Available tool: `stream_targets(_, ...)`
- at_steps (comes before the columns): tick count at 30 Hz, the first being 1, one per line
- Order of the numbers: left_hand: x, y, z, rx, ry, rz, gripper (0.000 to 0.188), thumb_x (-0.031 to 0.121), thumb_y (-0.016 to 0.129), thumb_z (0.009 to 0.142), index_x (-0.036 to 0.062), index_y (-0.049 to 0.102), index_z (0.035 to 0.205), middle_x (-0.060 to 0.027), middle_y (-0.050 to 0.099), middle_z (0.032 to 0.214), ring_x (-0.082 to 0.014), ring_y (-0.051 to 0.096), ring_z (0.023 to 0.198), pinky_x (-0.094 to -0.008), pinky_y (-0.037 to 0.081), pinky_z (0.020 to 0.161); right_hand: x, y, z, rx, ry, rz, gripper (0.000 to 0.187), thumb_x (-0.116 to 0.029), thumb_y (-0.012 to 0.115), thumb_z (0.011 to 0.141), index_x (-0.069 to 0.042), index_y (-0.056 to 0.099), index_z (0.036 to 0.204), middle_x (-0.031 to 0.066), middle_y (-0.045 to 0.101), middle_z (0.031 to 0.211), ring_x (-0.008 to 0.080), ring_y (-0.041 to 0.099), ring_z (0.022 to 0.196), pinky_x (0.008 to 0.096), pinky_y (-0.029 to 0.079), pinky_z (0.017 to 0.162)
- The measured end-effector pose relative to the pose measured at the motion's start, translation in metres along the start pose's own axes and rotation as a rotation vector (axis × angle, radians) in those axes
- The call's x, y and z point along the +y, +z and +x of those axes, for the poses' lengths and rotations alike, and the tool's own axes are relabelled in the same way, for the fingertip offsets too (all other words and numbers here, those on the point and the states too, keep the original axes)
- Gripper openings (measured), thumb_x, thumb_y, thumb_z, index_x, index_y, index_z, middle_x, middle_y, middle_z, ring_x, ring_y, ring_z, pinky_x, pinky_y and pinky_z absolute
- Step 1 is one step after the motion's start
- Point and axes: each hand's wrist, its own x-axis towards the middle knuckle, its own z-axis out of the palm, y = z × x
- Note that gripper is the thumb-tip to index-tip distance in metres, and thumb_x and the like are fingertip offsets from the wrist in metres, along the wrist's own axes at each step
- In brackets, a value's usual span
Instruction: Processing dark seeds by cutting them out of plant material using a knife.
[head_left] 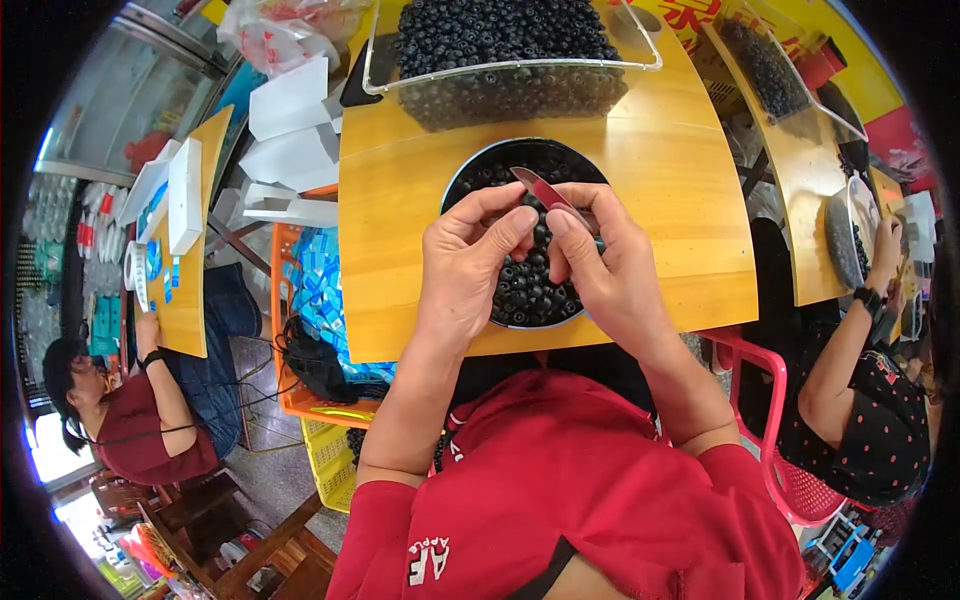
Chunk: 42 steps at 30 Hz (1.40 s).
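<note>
My right hand (pixel 590 235) grips a small knife (pixel 541 188), its short blade slanting up and left between my two hands. The thumb and forefinger of my left hand (pixel 470 240) are pinched together close to the blade. What they hold, if anything, is hidden by the fingers. Both hands are over a round bowl (pixel 478 160) full of small black round pieces (pixel 535 295). Beyond it on the wooden table (pixel 400 220) stands a clear plastic bin (pixel 510 68) heaped with more black pieces (pixel 500 35).
An orange crate (pixel 287 300) with blue-and-white packets (pixel 318 290) stands left of the table. Below it is a yellow basket (pixel 328 460). One person (pixel 150 420) sits at a table on the left. Another person (pixel 850 400) works at the right, near a pink chair (pixel 775 400).
</note>
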Motion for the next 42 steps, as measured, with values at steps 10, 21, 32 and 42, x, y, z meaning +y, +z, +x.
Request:
stream_targets(10,0.002,-0.006,0.001,-0.067,-0.048,-0.1,0.024,0.004,0.066,0.083,0.0008,0.064,0.107,-0.0042,0.065,0.085,-0.0096,0.056,0.07,-0.0216,0.045,0.062,0.006,-0.005,0.005,-0.088,0.063,0.14,0.017,-0.019,0.047,0.097,-0.003,0.05,0.103,-0.0025,0.05,0.062,0.0016,0.039,0.049,0.0165,0.03,0.044)
stream_targets(21,0.004,-0.003,0.003,0.005,-0.009,0.084,0.023,0.005,0.068,0.081,0.0002,0.063,0.104,-0.0023,0.063,0.083,-0.0078,0.055,0.068,-0.0202,0.044,0.059,-0.005,0.002,0.002,-0.014,-0.013,-0.068,0.018,-0.014,0.048,0.096,-0.001,0.05,0.109,-0.0021,0.05,0.063,0.003,0.044,0.054,0.0187,0.036,0.05)
stream_targets(32,0.001,-0.009,0.003,-0.004,-0.015,0.013,0.017,0.004,0.068,0.081,0.0012,0.064,0.097,-0.0033,0.063,0.081,-0.0087,0.056,0.067,-0.0214,0.045,0.059,-0.005,-0.009,0.009,-0.163,0.123,-0.011,0.018,-0.011,0.047,0.095,0.0,0.047,0.109,0.0027,0.052,0.063,0.0079,0.048,0.055,0.0244,0.04,0.051)
stream_targets(42,0.007,-0.01,0.001,-0.014,0.037,0.212,0.018,0.003,0.067,0.082,0.0008,0.065,0.1,-0.0008,0.062,0.083,-0.0064,0.055,0.069,-0.0198,0.044,0.061,-0.001,-0.003,0.007,-0.131,0.092,0.032,0.02,-0.017,0.046,0.097,-0.003,0.048,0.111,-0.0024,0.048,0.062,0.0018,0.039,0.051,0.017,0.03,0.045)
